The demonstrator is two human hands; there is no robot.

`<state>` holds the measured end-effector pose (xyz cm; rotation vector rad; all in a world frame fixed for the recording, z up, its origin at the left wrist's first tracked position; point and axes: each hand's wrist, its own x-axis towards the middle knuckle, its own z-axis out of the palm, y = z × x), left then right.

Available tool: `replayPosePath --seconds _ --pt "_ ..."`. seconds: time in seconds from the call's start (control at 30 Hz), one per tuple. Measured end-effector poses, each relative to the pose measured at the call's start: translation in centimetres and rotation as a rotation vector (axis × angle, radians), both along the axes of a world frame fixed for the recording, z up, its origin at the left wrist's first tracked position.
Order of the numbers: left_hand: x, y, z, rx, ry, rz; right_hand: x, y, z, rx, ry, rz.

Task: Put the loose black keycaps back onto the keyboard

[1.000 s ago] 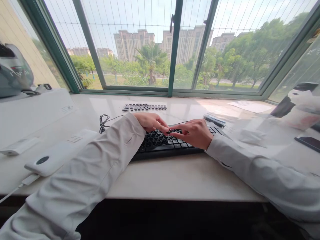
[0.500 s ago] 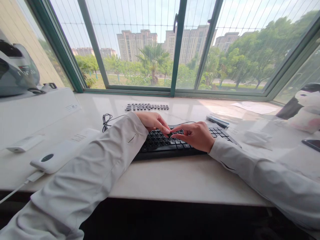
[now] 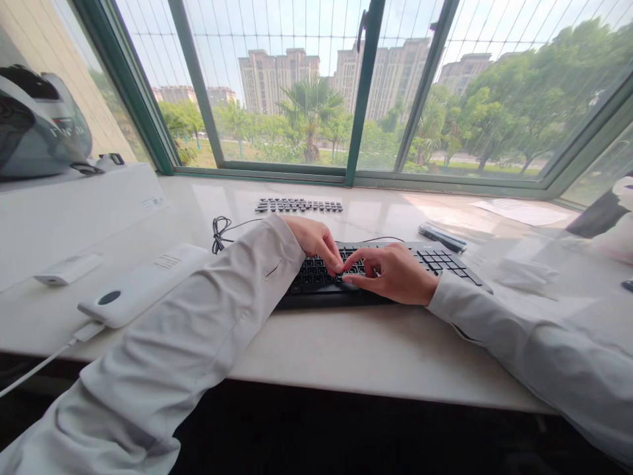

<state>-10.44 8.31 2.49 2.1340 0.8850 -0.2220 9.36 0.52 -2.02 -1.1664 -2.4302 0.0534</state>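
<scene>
A black keyboard (image 3: 336, 298) lies on the white desk; most of its main-block keys are bare of caps, while the number pad at right still carries flat black keys. Over its middle, my left hand (image 3: 319, 245) reaches in from above, thumb and fingers pinched downward. My right hand (image 3: 393, 272) comes from the right, its index finger and thumb bent to meet the left fingertips. Between the fingertips is a small black keycap, now nearly hidden by them. Rows of loose black keycaps (image 3: 299, 206) are laid out behind the keyboard.
A coiled black cable (image 3: 220, 235) lies left of the keyboard. Pens (image 3: 442, 237) and a crumpled clear plastic bag (image 3: 527, 272) are to the right. A white power bank-like device (image 3: 143, 285) with a cable sits at left. A window (image 3: 267, 173) borders the desk's back.
The view has shifted slightly, so the scene sits further right. My fingertips have drawn closer together around the keycap, which showed more plainly before.
</scene>
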Motion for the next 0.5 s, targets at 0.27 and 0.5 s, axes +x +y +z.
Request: replayPosePath --seconds 0.27,0.5 --pt "-0.09 0.09 0.05 0.045 0.016 0.007 -0.59 -0.22 -0.11 -0.061 0.040 -0.025" --pt "-0.03 -0.22 0.23 0.141 0.045 0.021 -0.52 -0.14 0.08 -0.097 0.025 -0.042"
